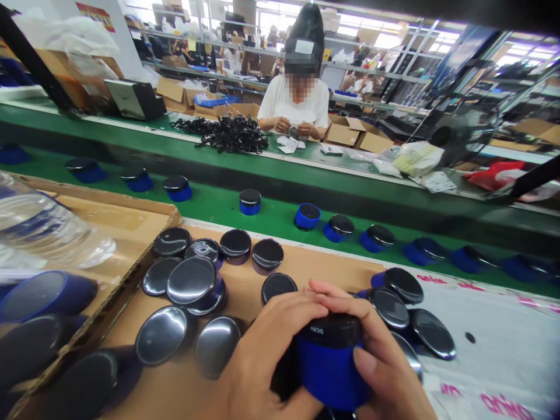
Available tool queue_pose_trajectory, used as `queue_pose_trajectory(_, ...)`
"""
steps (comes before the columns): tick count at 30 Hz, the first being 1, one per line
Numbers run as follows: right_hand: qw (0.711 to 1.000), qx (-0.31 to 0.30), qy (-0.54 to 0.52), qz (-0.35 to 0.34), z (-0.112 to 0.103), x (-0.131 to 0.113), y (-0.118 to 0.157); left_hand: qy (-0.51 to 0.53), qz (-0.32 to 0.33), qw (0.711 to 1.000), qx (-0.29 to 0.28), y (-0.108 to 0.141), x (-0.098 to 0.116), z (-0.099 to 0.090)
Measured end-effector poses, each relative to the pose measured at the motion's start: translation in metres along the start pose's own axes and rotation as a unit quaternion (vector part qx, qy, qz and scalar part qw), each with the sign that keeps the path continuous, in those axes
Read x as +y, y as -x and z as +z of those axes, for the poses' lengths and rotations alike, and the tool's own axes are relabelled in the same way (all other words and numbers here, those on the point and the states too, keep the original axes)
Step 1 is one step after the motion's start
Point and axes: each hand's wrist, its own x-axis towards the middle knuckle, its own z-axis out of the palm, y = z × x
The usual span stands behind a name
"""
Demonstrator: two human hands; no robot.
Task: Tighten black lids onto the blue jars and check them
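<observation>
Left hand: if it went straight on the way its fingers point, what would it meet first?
The left hand points up and right across the blue speaker that both hands hold. Past that, probably the black-topped speakers lying beyond the right hand, though depth is unclear.

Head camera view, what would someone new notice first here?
First, the two hands at bottom centre, left hand and right hand, wrapped around a blue speaker with a black top. Around them, many glossy black-topped speakers crowd the cardboard. Beyond, more blue speakers sit spaced along the green belt, and a co-worker in white sits opposite beside a heap of black cables.
</observation>
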Motion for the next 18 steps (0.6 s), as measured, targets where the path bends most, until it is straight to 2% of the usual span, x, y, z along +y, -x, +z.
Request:
queue_pose_trajectory(7,1.000,0.028,0.001,-0.007,0.007,-0.003,0.000,-0.042,0.016,0.999,0.021,0.001,0.000,0.006)
queue_pose_trajectory(11,0.999,0.038,0.023,-0.014,0.014,-0.002,0.003,-0.043,0.025,0.999,0.005,0.000,0.002,0.001)
queue_pose_trajectory(13,0.995,0.049,0.083,-0.025,0.013,0.001,0.002,-0.062,0.038,0.997,-0.005,0.001,0.000,-0.001)
queue_pose_trajectory(15,0.980,0.042,0.184,-0.054,0.008,0.005,0.000,-0.130,0.068,0.989,-0.004,0.004,-0.004,-0.001)
queue_pose_trajectory(17,0.955,0.040,0.284,-0.081,0.001,0.008,-0.004,-0.250,0.093,0.964,0.003,0.007,-0.009,0.001)
queue_pose_trajectory(18,0.941,0.060,0.322,-0.087,-0.002,0.008,-0.006,-0.316,0.100,0.943,0.005,0.009,-0.012,0.003)
